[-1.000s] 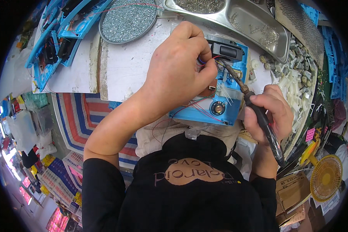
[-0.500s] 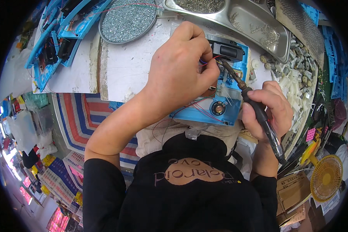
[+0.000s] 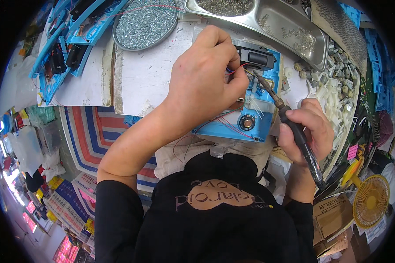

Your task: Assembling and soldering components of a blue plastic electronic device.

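A blue plastic housing [image 3: 259,122] lies in front of me, with a round speaker [image 3: 247,122], a black box-shaped part [image 3: 258,58] and thin wires inside it. My left hand [image 3: 208,76] is over the housing's left side, thumb and fingers pinched around thin wires [image 3: 238,69] that come out by the fingertips. In my right hand [image 3: 309,129] is a soldering iron [image 3: 297,133], held by its black handle. The iron's tip points up and left, close to the wires beneath the black part; whether it touches them I cannot tell.
A round tray of small metal screws [image 3: 145,24] stands at the back left, beside several stacked blue housings [image 3: 70,48]. Metal trays [image 3: 289,33] with small springs are at the back. White and grey small parts [image 3: 333,94] are heaped at the right. A yellow fan [image 3: 371,201] stands lower right.
The soldering iron's tip has shifted slightly down and right, away from the wire ends. My left hand has hardly moved and keeps its pinch.
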The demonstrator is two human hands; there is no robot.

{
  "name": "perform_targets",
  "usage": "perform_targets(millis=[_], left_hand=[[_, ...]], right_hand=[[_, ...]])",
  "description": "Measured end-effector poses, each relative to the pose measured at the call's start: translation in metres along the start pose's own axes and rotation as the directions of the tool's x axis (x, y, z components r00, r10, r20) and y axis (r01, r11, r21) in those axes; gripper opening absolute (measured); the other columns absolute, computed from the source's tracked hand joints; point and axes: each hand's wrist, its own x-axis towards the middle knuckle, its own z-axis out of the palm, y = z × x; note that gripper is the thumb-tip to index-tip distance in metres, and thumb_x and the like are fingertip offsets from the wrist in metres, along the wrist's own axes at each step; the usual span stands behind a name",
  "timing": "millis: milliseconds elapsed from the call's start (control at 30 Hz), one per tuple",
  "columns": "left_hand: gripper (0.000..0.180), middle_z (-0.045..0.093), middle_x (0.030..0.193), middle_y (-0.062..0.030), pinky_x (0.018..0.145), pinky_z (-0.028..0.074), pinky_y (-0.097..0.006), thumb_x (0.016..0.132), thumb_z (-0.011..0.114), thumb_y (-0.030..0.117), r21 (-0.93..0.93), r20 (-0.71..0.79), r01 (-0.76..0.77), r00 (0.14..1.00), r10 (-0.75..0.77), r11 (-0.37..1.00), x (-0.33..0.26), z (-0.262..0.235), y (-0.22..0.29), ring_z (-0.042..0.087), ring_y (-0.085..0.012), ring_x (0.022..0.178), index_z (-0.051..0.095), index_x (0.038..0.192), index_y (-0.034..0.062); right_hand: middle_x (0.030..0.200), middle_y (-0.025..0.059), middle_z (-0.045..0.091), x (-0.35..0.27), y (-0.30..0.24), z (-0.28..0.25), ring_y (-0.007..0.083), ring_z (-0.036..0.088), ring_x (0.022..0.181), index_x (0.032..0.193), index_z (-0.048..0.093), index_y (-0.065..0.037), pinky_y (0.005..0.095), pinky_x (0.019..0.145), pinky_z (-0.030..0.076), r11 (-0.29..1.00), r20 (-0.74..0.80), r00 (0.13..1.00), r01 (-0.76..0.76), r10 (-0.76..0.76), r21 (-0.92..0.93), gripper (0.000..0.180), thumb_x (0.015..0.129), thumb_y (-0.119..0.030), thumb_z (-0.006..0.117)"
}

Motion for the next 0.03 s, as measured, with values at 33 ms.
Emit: perform_targets(millis=[33], left_hand=[[0.010, 0.058, 0.096, -0.0072, 0.061, 0.050, -0.028, 0.080, 0.075, 0.004, 0.003, -0.001, -0.004, 1.000, 0.004, 1.000, 0.0002, 0.0000, -0.0003, 0.061, -0.0147, 0.067, 0.066, 0.081, -0.0013]], right_hand=[[0.077, 0.0085, 0.070, -0.0017, 0.0003, -0.0002, 0.0234, 0.056, 0.057, 0.105, 0.070, -0.003, 0.0340, 0.062, 0.045, 1.000, -0.015, 1.000, 0.001, -0.001, -0.001, 0.033, 0.074, -0.004, 0.082]])
